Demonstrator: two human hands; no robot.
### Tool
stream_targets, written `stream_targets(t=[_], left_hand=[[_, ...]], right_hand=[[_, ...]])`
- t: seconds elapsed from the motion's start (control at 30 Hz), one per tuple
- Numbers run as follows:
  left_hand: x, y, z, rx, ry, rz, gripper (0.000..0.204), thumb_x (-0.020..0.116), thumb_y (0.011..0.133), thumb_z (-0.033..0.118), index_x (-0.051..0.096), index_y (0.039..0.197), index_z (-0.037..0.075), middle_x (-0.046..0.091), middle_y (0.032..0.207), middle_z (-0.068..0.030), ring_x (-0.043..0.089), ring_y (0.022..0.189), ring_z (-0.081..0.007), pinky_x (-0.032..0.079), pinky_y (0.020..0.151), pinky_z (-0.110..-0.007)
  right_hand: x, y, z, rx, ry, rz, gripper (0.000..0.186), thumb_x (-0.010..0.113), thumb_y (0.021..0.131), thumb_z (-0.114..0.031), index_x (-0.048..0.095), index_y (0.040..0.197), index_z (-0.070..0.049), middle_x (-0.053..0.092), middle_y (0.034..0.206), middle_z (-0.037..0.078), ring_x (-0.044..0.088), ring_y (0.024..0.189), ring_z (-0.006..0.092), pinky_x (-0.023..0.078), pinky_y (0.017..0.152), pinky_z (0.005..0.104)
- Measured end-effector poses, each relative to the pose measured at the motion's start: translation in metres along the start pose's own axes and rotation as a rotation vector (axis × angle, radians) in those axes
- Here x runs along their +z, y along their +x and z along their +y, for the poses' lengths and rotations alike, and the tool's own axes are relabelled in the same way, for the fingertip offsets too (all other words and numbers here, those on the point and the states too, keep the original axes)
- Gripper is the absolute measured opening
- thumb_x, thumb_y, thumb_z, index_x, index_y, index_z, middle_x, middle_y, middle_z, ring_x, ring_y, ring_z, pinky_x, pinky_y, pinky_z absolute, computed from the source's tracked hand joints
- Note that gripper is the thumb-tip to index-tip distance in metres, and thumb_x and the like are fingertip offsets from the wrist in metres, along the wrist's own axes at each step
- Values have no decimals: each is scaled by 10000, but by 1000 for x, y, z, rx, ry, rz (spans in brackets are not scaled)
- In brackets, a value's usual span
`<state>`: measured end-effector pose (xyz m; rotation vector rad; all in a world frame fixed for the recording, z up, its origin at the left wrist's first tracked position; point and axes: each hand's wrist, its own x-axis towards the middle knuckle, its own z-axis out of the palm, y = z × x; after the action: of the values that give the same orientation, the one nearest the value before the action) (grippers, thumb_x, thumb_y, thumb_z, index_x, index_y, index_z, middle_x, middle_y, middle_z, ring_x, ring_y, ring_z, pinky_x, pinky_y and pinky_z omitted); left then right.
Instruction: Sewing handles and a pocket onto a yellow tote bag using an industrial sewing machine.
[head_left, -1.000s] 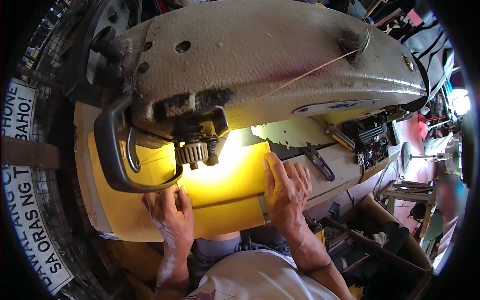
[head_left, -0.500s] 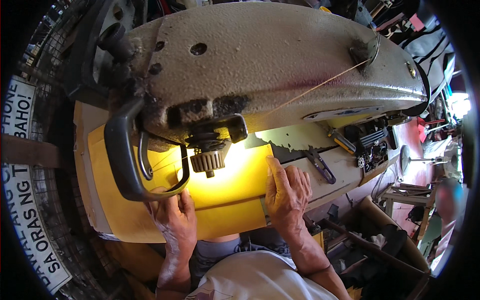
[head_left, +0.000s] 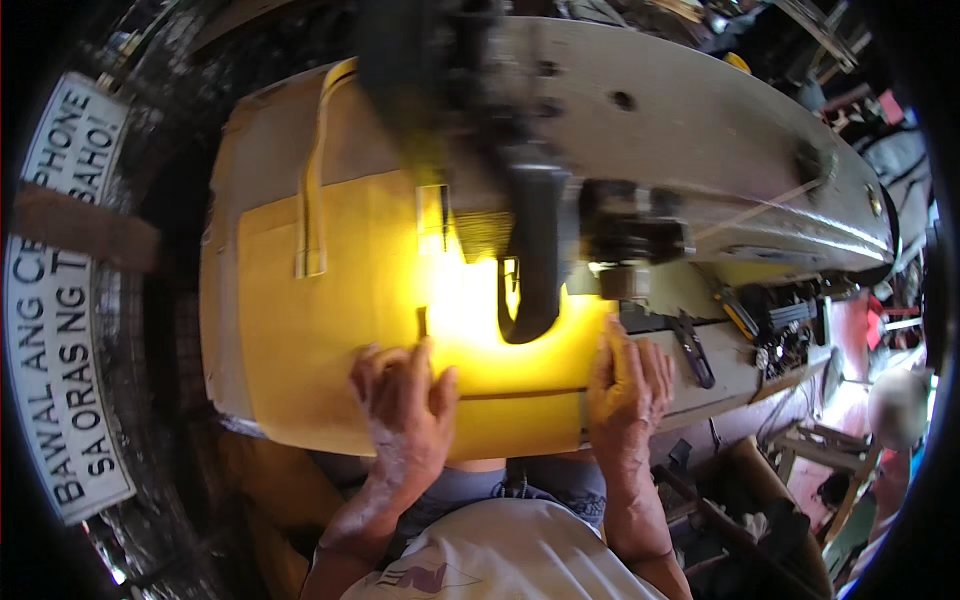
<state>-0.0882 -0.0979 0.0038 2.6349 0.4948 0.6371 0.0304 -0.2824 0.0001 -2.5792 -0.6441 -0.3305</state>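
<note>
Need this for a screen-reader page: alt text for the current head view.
A person's left hand is on a brightly lit yellow sheet, the right hand at its right edge, before a sewing machine; thread snips lie to the right.

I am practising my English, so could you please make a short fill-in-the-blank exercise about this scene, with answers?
The big, flat sheet is coloured ____.
The small snips lie nearer to the person's ____ hand.
In the picture, the narrow strip is on the ____ side of the sewing machine.
The person's shirt is mainly ____.

Missing words: yellow; right; left; white.
</note>
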Motion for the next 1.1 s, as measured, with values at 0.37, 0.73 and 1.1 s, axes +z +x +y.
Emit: stream_targets(t=[0.37, 0.73, 1.1], left_hand=[[-1, -1, -3, 122, 59, 13, 298, 764, 788, 6, 665, 1066, 39, 539, 838, -93, 566, 943, -282, 418, 999, -538], [0, 2, 3, 49, 101, 9, 288, 743, 778, -17, 649, 1049, 16, 532, 818, -112, 537, 929, -299, 434, 952, -521], [14, -2, 40, 388, 159, -73, 421, 601, 870, 52, 582, 1276, -56, 534, 1351, -253, 405, 1407, -451, 263, 1166, -629]], right_hand=[[5, -2, -2, 15, -39, 23, 204, 642, 924, -49, 691, 1122, -32, 591, 811, 122, 574, 766, 309, 440, 722, 433], [4, -4, 3, -6, -67, 20, 280, 655, 904, -57, 697, 1180, -47, 561, 797, 120, 554, 739, 295, 424, 716, 434], [-2, -13, 10, -157, -145, 6, 410, 663, 870, -161, 652, 1267, -56, 523, 1010, 115, 506, 971, 298, 405, 850, 449]])
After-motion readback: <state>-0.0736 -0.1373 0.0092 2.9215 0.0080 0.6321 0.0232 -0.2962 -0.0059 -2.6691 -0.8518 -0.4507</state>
